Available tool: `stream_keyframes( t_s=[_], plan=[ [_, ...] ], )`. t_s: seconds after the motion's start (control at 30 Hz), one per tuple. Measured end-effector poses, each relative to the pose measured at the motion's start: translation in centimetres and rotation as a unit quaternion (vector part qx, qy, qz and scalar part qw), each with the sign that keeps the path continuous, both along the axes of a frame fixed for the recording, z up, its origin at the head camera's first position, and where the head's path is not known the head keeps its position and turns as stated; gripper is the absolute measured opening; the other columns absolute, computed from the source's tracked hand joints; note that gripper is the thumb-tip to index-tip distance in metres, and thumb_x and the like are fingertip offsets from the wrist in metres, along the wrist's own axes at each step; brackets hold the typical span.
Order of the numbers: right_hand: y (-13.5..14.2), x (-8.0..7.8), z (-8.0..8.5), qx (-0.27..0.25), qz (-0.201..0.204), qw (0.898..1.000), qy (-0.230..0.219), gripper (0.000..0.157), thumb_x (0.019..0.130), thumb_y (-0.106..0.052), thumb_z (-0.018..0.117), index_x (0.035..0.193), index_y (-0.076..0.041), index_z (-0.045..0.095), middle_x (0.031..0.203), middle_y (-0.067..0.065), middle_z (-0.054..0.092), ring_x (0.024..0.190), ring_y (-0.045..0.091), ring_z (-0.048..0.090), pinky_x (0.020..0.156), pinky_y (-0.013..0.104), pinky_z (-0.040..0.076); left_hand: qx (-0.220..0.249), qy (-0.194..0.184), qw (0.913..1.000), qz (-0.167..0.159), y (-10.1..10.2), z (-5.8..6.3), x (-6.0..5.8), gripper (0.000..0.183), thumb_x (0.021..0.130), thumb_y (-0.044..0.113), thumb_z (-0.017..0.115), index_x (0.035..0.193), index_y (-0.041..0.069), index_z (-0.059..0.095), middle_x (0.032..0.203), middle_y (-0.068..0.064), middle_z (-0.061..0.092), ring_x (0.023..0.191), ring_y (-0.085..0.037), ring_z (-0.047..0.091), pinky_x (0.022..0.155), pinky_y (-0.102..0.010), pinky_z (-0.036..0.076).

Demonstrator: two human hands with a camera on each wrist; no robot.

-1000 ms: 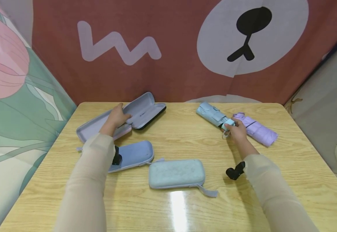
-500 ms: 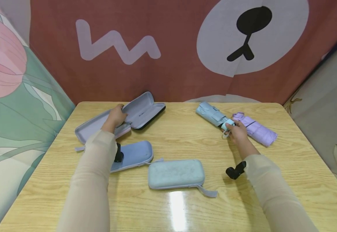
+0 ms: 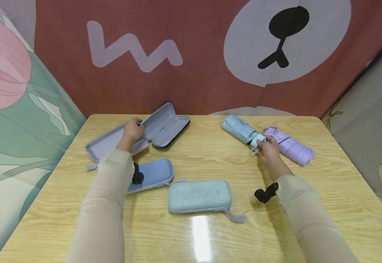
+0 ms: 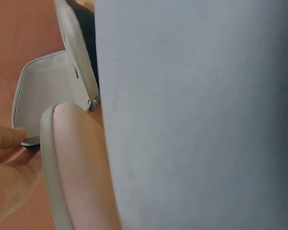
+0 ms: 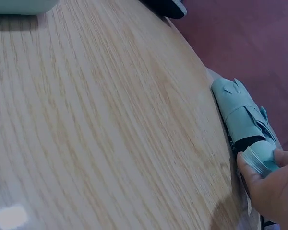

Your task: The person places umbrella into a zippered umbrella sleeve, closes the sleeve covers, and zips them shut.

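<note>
My left hand pinches the near-left end of an open black hard case with grey lining. In the left wrist view, the thumb lies on the rim of that black case and fingers go behind it. Beside and partly under the left hand is an open pink case with grey lining. At the right, my right hand grips the handle of a folded light blue umbrella. The right wrist view shows thumb and fingers around the handle of the blue umbrella.
A folded purple umbrella lies just right of the right hand. A closed blue case sits partly behind the left sleeve. A closed mint case with a grey strap lies mid-table. A printed curtain hangs behind the table.
The left thumb, earlier stretched out to the right, has drawn in to the black case's edge. That case has shifted slightly right. My right hand stays on the blue umbrella's handle.
</note>
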State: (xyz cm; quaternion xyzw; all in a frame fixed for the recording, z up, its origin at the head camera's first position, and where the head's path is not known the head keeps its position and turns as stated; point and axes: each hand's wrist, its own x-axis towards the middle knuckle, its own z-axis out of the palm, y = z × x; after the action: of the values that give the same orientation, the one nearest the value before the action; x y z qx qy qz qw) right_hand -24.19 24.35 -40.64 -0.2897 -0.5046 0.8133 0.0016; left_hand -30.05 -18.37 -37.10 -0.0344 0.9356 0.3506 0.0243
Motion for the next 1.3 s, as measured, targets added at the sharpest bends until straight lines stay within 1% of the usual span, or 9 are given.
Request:
stream_keyframes(
  t_s=[0.17, 0.33, 0.6, 0.83, 0.9, 0.97, 1.07, 1.13, 1.3],
  plan=[
    [0.2, 0.3, 0.2, 0.006, 0.004, 1.000, 0.002, 0.057, 0.086, 0.008, 0.037, 0.137, -0.009, 0.018, 0.135, 0.005, 0.020, 0.114, 0.017, 0.030, 0.083, 0.031, 0.041, 0.037, 0.008, 0.9992, 0.015, 0.4, -0.1, 0.3, 0.034, 0.087, 0.004, 0.041, 0.119, -0.007, 0.045, 0.116, -0.023, 0.047, 0.104, -0.032, 0.046, 0.083, -0.037, 0.040],
    [0.5, 0.8, 0.4, 0.017, 0.017, 1.000, 0.007, 0.057, 0.086, 0.008, 0.040, 0.137, -0.008, 0.020, 0.133, 0.007, 0.023, 0.102, 0.014, 0.038, 0.081, 0.028, 0.042, 0.046, 0.015, 0.9988, 0.005, 0.6, -0.1, 0.5, 0.034, 0.087, 0.003, 0.042, 0.119, -0.007, 0.045, 0.116, -0.024, 0.047, 0.107, -0.033, 0.044, 0.086, -0.038, 0.038],
    [0.8, 1.5, 0.6, 0.029, 0.045, 0.998, 0.027, 0.053, 0.085, 0.011, 0.037, 0.134, -0.006, 0.022, 0.139, 0.011, 0.014, 0.120, 0.022, 0.026, 0.086, 0.034, 0.038, 0.049, 0.020, 0.9983, -0.025, 1.5, -0.1, 0.7, 0.034, 0.088, 0.003, 0.043, 0.120, -0.007, 0.045, 0.118, -0.023, 0.047, 0.109, -0.032, 0.043, 0.087, -0.038, 0.038],
    [1.0, 1.9, 0.6, 0.055, 0.078, 0.995, 0.034, 0.058, 0.085, 0.010, 0.042, 0.136, -0.005, 0.019, 0.138, 0.013, 0.012, 0.093, 0.014, 0.039, 0.087, 0.035, 0.037, 0.063, 0.034, 0.9968, -0.036, 2.4, 0.0, 1.0, 0.032, 0.088, 0.003, 0.044, 0.118, -0.005, 0.048, 0.117, -0.021, 0.048, 0.109, -0.031, 0.043, 0.085, -0.038, 0.039],
    [0.9, 2.0, 0.6, 0.061, 0.089, 0.993, 0.040, 0.057, 0.084, 0.009, 0.042, 0.135, -0.004, 0.020, 0.135, 0.013, 0.016, 0.090, 0.014, 0.040, 0.086, 0.036, 0.038, 0.069, 0.041, 0.9960, -0.039, 2.7, -0.2, 1.0, 0.031, 0.087, 0.003, 0.045, 0.117, -0.004, 0.049, 0.116, -0.020, 0.049, 0.108, -0.031, 0.044, 0.083, -0.037, 0.040],
    [0.8, 2.1, 0.6, 0.062, 0.098, 0.992, 0.050, 0.048, 0.084, 0.010, 0.042, 0.128, -0.005, 0.030, 0.128, 0.012, 0.024, 0.090, 0.015, 0.041, 0.085, 0.036, 0.040, 0.075, 0.046, 0.9953, -0.040, 2.9, -0.3, 0.9, 0.030, 0.087, 0.004, 0.046, 0.116, -0.003, 0.050, 0.115, -0.019, 0.050, 0.106, -0.030, 0.045, 0.083, -0.036, 0.040],
    [0.7, 2.1, 0.4, 0.060, 0.112, 0.989, 0.071, 0.038, 0.084, 0.010, 0.043, 0.119, -0.006, 0.035, 0.115, 0.008, 0.033, 0.089, 0.015, 0.042, 0.082, 0.036, 0.042, 0.073, 0.055, 0.9949, -0.042, 3.3, -0.6, 0.8, 0.029, 0.087, 0.004, 0.047, 0.115, -0.002, 0.051, 0.114, -0.018, 0.052, 0.105, -0.029, 0.046, 0.084, -0.036, 0.040],
    [0.6, 2.1, 0.2, 0.062, 0.118, 0.988, 0.081, 0.040, 0.084, 0.010, 0.042, 0.121, -0.004, 0.034, 0.111, 0.006, 0.034, 0.088, 0.014, 0.044, 0.081, 0.036, 0.042, 0.084, 0.055, 0.9943, -0.037, 3.6, -0.7, 0.6, 0.029, 0.087, 0.003, 0.047, 0.114, -0.002, 0.052, 0.114, -0.017, 0.052, 0.106, -0.028, 0.046, 0.085, -0.035, 0.039],
    [0.3, 1.9, 0.1, 0.061, 0.120, 0.986, 0.096, 0.056, 0.084, 0.009, 0.044, 0.133, 0.004, 0.017, 0.113, 0.010, 0.034, 0.082, 0.013, 0.050, 0.080, 0.036, 0.043, 0.090, 0.049, 0.9944, -0.027, 4.2, -0.7, 0.4, 0.028, 0.087, 0.004, 0.048, 0.115, 0.000, 0.053, 0.115, -0.015, 0.052, 0.105, -0.027, 0.047, 0.083, -0.035, 0.041]
  ],
)
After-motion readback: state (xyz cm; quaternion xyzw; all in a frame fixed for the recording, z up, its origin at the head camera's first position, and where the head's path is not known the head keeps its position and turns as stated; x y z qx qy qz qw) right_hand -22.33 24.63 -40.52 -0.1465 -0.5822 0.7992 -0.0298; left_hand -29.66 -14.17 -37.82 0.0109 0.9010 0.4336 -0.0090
